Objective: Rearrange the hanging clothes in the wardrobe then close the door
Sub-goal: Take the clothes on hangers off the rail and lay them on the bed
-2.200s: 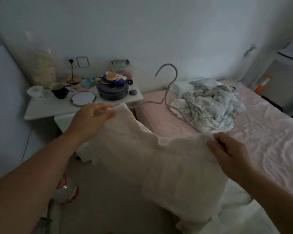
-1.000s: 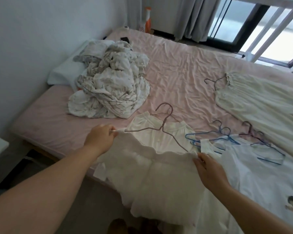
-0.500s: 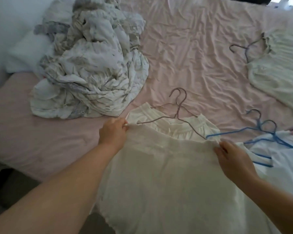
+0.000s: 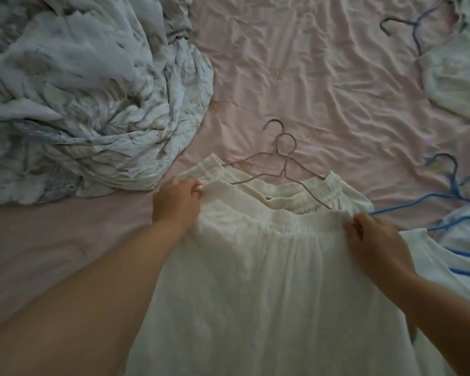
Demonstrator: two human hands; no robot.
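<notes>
Looking down from the head camera, a white skirt [image 4: 269, 280] lies spread on the bed [image 4: 296, 77], which is covered in a wrinkled pink sheet. The left hand [image 4: 175, 203] pinches the left end of the skirt's gathered waistband, fingers curled round the fabric. The right hand [image 4: 375, 240] grips the right end of the same waistband, thumb on top and fingers tucked under the cloth. Just beyond the waistband a pale wire hanger [image 4: 282, 164] rests on a second cream garment [image 4: 296, 194], its hook pointing away across the sheet. A crumpled grey-white blanket [image 4: 79, 90] is heaped at the upper left. Blue hangers [image 4: 456, 191] lie at the right edge, beside another white garment [image 4: 459, 85] at the upper right that carries a dark hanger [image 4: 407, 25].
</notes>
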